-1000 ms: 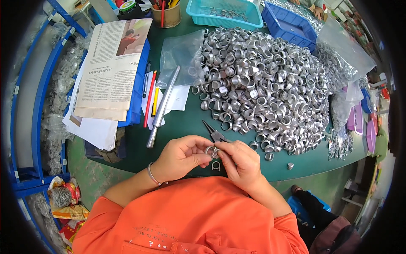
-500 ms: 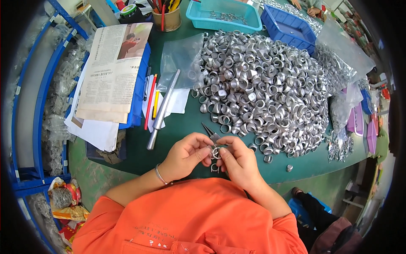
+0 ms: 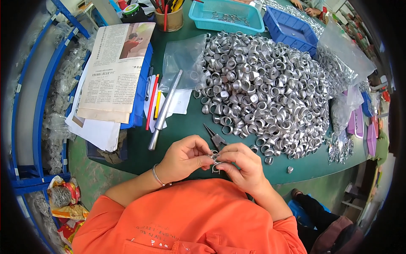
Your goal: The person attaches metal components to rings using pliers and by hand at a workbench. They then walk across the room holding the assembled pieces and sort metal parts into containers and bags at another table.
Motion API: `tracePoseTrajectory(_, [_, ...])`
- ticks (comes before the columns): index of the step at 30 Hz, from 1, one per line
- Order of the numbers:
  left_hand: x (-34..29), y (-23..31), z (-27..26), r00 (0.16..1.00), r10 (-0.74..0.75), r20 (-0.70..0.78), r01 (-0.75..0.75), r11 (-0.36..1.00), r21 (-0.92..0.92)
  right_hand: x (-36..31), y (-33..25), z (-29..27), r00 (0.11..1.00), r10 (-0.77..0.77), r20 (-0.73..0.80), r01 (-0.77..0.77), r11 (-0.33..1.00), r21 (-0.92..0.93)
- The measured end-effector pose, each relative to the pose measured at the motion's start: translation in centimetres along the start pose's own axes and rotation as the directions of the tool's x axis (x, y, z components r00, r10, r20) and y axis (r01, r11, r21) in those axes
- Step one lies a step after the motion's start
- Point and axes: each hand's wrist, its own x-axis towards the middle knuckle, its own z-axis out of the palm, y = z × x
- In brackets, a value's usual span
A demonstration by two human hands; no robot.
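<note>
Between my two hands, close to the table's front edge, is a small silver ring (image 3: 215, 157). My left hand (image 3: 186, 157) pinches it from one side. The fingertips of my right hand (image 3: 242, 164) close on its other side and partly cover it. Another small silver ring (image 3: 216, 169) lies just below my fingers. Right beyond my hands rests a pair of pliers (image 3: 216, 138), jaws pointing away from me and handles hidden under my fingers. A large heap of silver rings (image 3: 262, 93) spreads over the green table (image 3: 139, 163) ahead.
Left of the heap lie a tapered metal rod (image 3: 165, 112), red and yellow pencils (image 3: 152, 103) and a plastic bag (image 3: 182, 59). A newspaper (image 3: 112, 76) covers a blue bin. Behind stand a turquoise basket (image 3: 224, 26), a blue tray (image 3: 292, 40) and a tool cup (image 3: 170, 21).
My right hand has turned, its fingers now lying across the ring, which is tilted and more covered than before. My left hand keeps its pinch. More of the pliers shows.
</note>
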Motion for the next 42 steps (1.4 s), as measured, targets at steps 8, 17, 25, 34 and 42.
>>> tracePoseTrajectory(8, [0.0, 0.4, -0.1, 0.988, -0.140, 0.057, 0.143, 0.989, -0.045, 0.0, -0.9, -0.3, 1.000, -0.020, 0.022, 0.018, 0.997, 0.070])
tracePoseTrajectory(17, [-0.1, 0.6, -0.1, 0.985, 0.075, 0.155, -0.136, 0.894, 0.428, -0.3, -3.3, -0.8, 0.962, 0.228, 0.153, -0.229, 0.973, -0.013])
tracePoseTrajectory(25, [-0.1, 1.6, 0.0, 0.971, 0.150, 0.187, -0.226, 0.832, 0.507, -0.4, -2.5, -1.2, 0.919, 0.322, 0.228, -0.366, 0.910, 0.192])
tracePoseTrajectory(34, [0.0, 2.8, 0.2, 0.913, 0.212, 0.348, -0.401, 0.624, 0.671, 0.0, -2.4, -1.6, 0.965, -0.045, 0.257, 0.071, 0.993, -0.093])
tracePoseTrajectory(42, [0.0, 1.8, 0.7, 0.866, 0.269, 0.420, -0.497, 0.538, 0.680, -0.4, -2.5, -0.9, 0.974, 0.046, 0.224, 0.003, 0.976, -0.217])
